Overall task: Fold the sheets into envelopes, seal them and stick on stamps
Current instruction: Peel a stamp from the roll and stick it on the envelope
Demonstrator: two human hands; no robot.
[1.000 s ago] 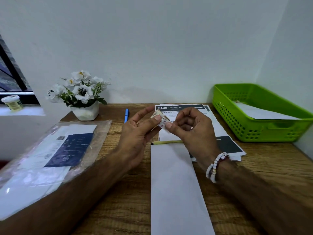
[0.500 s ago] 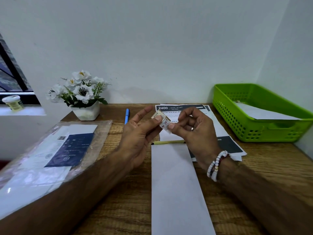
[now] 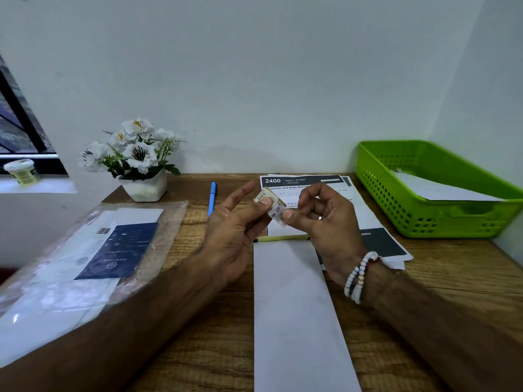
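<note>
Pinching the stamp strip [image 3: 270, 206] between left hand [image 3: 235, 236] and right hand [image 3: 322, 222], above the far end of the white envelope [image 3: 297, 306] lying at the middle of the table [image 3: 215, 349]. Probably handling featherlight, flimsy, easily torn; gripping by the edges seeming wisest.

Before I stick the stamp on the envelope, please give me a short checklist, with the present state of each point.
1. Stamp strip firmly held: ok; the left hand and the right hand both pinch it.
2. One stamp separated from the strip: cannot tell.
3. Envelope flat on the desk, below the hands: ok.
4. Envelope's visible face bare: ok.
5. Envelope sealed: cannot tell; its far edge is partly hidden.
6. Room in the green basket: ok; only a white sheet shows inside.
</note>
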